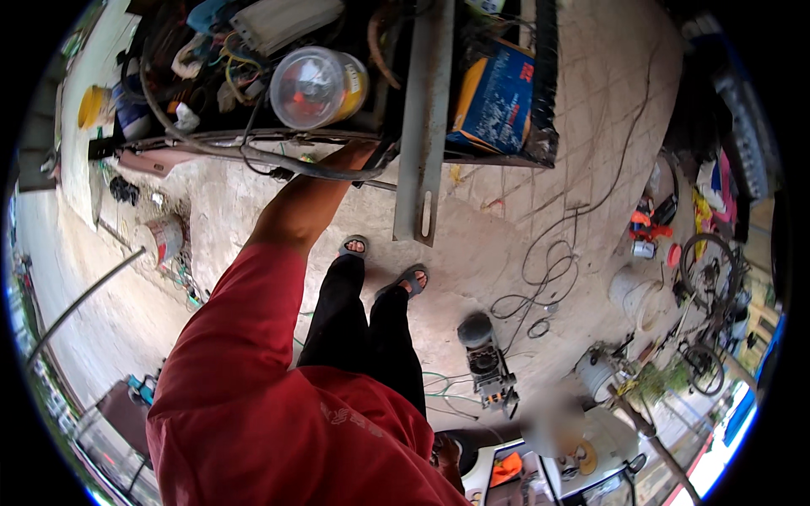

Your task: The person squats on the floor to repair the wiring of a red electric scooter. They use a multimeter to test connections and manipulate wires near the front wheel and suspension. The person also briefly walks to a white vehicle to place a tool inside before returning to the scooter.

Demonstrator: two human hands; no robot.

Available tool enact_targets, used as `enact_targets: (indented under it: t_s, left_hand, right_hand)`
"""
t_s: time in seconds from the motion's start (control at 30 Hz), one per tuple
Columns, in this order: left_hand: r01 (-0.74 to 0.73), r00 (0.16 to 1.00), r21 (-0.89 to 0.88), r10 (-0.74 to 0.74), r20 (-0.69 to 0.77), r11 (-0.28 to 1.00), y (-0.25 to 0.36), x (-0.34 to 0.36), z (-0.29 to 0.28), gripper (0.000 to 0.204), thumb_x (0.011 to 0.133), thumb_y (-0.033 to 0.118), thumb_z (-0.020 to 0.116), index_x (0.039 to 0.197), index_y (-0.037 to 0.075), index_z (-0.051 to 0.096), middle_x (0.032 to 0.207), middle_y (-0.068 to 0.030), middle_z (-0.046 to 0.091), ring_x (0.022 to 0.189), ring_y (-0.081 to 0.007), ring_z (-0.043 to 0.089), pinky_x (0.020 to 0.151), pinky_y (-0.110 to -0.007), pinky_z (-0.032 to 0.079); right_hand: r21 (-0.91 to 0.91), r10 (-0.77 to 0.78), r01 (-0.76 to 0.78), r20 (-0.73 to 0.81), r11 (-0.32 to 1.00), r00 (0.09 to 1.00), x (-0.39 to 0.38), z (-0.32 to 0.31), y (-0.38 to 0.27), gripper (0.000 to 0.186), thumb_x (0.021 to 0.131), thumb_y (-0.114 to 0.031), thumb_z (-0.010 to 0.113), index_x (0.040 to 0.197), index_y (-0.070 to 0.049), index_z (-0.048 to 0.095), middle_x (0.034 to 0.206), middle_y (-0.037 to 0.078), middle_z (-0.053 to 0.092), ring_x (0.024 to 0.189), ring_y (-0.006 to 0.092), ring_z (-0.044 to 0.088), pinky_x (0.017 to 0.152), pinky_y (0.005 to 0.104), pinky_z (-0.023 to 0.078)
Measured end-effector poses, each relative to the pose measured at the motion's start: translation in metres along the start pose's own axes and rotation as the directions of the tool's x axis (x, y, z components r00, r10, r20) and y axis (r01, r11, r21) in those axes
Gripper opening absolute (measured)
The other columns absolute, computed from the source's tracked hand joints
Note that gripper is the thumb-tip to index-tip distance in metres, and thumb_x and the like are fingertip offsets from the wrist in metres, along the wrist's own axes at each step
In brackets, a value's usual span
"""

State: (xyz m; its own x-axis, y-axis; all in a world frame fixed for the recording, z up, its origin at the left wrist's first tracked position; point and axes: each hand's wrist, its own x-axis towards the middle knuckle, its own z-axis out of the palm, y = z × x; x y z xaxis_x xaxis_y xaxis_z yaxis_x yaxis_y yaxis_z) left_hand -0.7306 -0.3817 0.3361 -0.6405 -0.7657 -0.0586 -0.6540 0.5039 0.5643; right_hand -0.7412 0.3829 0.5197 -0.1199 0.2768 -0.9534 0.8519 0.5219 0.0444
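My left arm reaches up to a dark metal frame (pixel 540 148) full of odds and ends; my left hand (pixel 359 153) disappears at its front edge behind a thick cable (pixel 329 173), so its fingers are hidden. Beside it stand a lidded clear plastic tub (pixel 305 84) and an upright slotted metal bar (pixel 415 198). A blue-and-yellow box (pixel 494 101) lies right of the bar, with wires and parts at the left. My right hand (pixel 445 457) shows only partly at the lower edge beside my red shirt, its fingers unclear.
A black floor tool (pixel 483 363) stands behind my sandalled feet, near looped cables (pixel 548 287). At right are a white bucket (pixel 633 299), bicycle wheels (pixel 709 270) and clutter. A dented bucket (pixel 160 240) and a yellow bucket (pixel 93 108) are at left.
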Motion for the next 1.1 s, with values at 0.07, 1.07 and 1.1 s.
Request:
enact_targets:
  t_s: [0.07,1.07,1.1]
  left_hand:
    - [0.007,1.0,-0.002,-0.007,-0.007,1.0,0.002,0.001,0.0,0.026,0.085,0.027,0.06,0.091,0.002,0.062,0.087,-0.0189,0.064,0.083,-0.0374,0.06,0.072,-0.046,0.047]
    - [0.604,0.704,-0.558,-0.709,0.039,0.569,0.06,-0.346,-0.056,0.044,0.072,0.027,0.076,0.103,0.001,0.058,0.097,-0.0145,0.062,0.091,-0.0224,0.061,0.078,-0.034,0.049]
    - [0.632,0.655,-0.597,-0.753,0.07,0.494,0.06,-0.378,-0.062,0.046,0.07,0.026,0.078,0.103,0.001,0.058,0.098,-0.0123,0.062,0.09,-0.0205,0.06,0.078,-0.033,0.049]
  right_hand:
    - [0.036,0.038,-0.039,0.031,0.999,0.999,0.018,-0.02,0.004,0.018,0.092,-0.032,0.055,0.091,-0.014,0.057,0.072,0.001,0.062,0.056,0.0143,0.058,0.049,0.0255,0.046]
    - [-0.243,-0.167,0.222,0.226,0.944,0.96,0.075,-0.029,-0.15,0.022,0.087,-0.029,0.058,0.099,-0.01,0.06,0.079,0.004,0.063,0.065,0.0149,0.06,0.055,0.028,0.047]
    - [-0.252,-0.248,0.307,0.24,0.918,0.939,0.073,-0.023,-0.165,0.018,0.089,-0.03,0.056,0.088,-0.011,0.057,0.07,0.003,0.059,0.053,0.0146,0.053,0.046,0.0274,0.041]
